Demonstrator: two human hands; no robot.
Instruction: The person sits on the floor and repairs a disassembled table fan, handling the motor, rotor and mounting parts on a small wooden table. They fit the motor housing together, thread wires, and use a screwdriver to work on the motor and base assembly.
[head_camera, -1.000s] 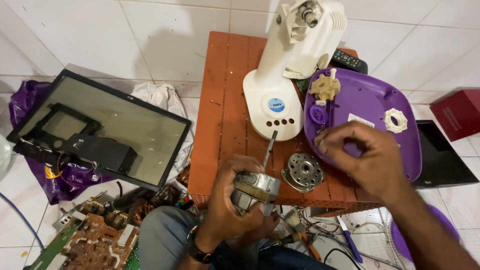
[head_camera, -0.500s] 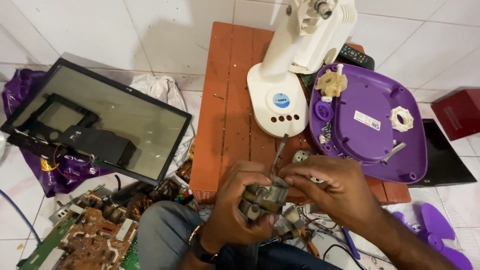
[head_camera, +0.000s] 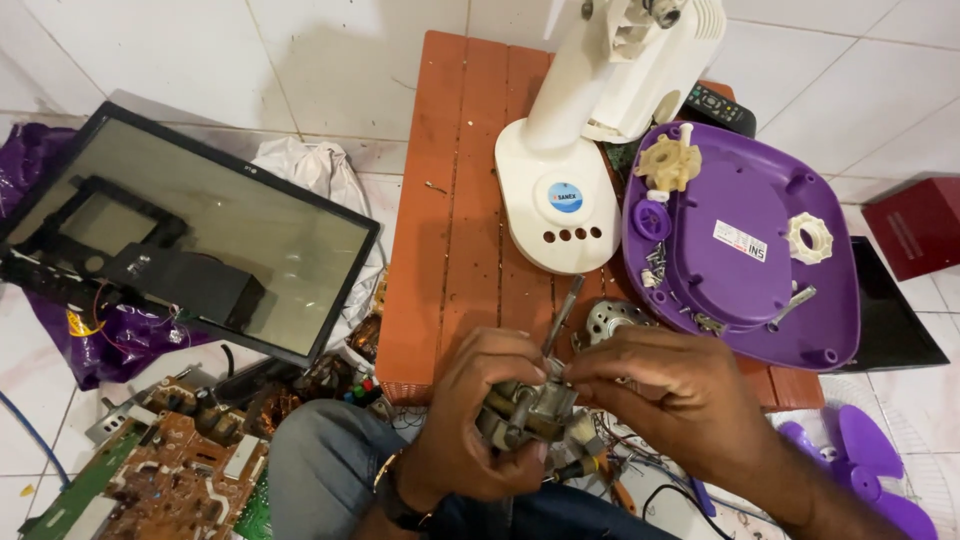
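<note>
Both hands on the fan motor (head_camera: 528, 408), held over my lap at the near edge of the worktop (head_camera: 455, 220). Left hand (head_camera: 478, 425) wrapped around the motor body from below, fingers clenched on it. Right hand (head_camera: 672, 392) pinching the top of the motor with fingertips, right at the base of the shaft (head_camera: 562, 314). Shaft sticks up and away from me, tilted slightly right, its tip over the worktop.

Same head view, rest of the scene: metal end cap (head_camera: 612, 320) lies on the worktop just behind my right hand. White fan stand (head_camera: 560, 195) sits further back, its column rising out of frame. Purple base cover (head_camera: 745, 250) touches the stand on the right, carrying a cream knob (head_camera: 668, 163), a white ring nut (head_camera: 808, 238), a small purple cap (head_camera: 652, 218) and some loose screws (head_camera: 655, 268). Black remote (head_camera: 718, 108) behind the cover. On the floor to my left: flat screen panel (head_camera: 190, 235), circuit boards (head_camera: 175, 475) near my knee. Purple fan blades (head_camera: 865, 465) on the floor to the right, red box (head_camera: 920, 235) well beyond them.
</note>
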